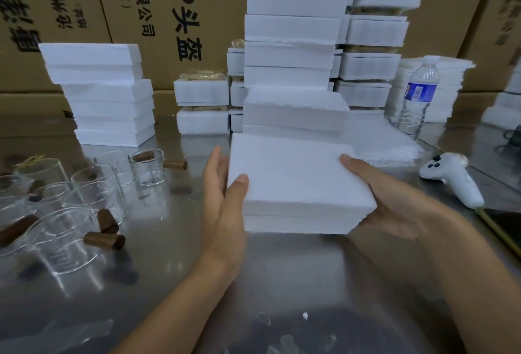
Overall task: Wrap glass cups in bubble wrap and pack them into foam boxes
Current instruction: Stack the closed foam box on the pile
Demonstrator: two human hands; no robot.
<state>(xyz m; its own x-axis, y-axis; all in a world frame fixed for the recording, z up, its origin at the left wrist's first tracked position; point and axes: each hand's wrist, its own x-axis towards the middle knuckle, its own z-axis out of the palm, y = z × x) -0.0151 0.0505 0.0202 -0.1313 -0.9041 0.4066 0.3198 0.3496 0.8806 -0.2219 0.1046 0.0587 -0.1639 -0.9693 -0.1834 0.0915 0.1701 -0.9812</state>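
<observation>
A closed white foam box [293, 181] is held above the steel table, in the middle of the view. My left hand [222, 195] grips its left side, thumb on the lid and fingers along the wall. My right hand [386, 198] grips the right side from below, thumb on top near the far corner. Several clear glass cups [93, 184] with brown wooden handles stand and lie at the left of the table. A sheet of bubble wrap [386, 145] lies behind the box to the right.
Stacks of white foam boxes rise at the left [104, 94] and centre back [293, 52], some open with packed contents. A water bottle [420, 97] and a white controller [451, 176] sit at the right. Cardboard cartons [174, 15] wall off the back.
</observation>
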